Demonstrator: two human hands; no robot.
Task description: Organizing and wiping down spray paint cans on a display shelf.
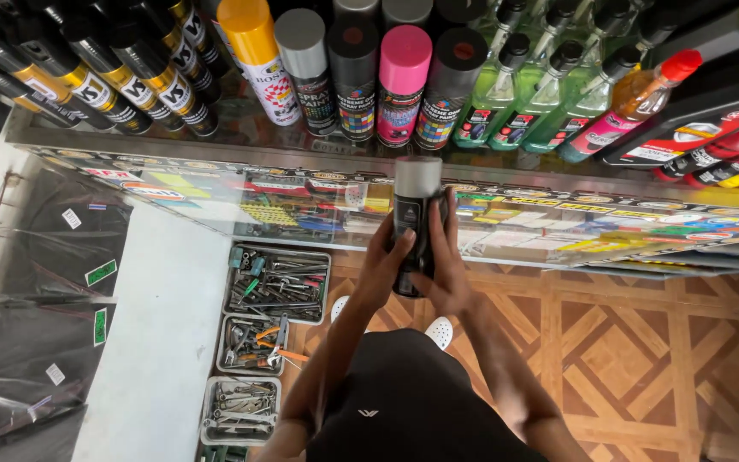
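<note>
So both hands are wrapped around one spray can (415,218), left hand (384,261) and right hand (446,272) clasping its sides, upright in the air just in front of the shelf (215,147). It's not shelved; more cans (352,77) and green bottles (540,94) line up there, tool trays (277,284) on the floor.

The spray can (414,224) is a slim dark cylinder with a pale grey cap and a printed label down its side. It stands upright, cap on top, gripped between the left hand (384,269) and the right hand (444,272), whose fingers wrap its lower half. It hangs in the air just in front of the edge of a shelf (215,152), below a row of similar capped cans (352,73).
</note>
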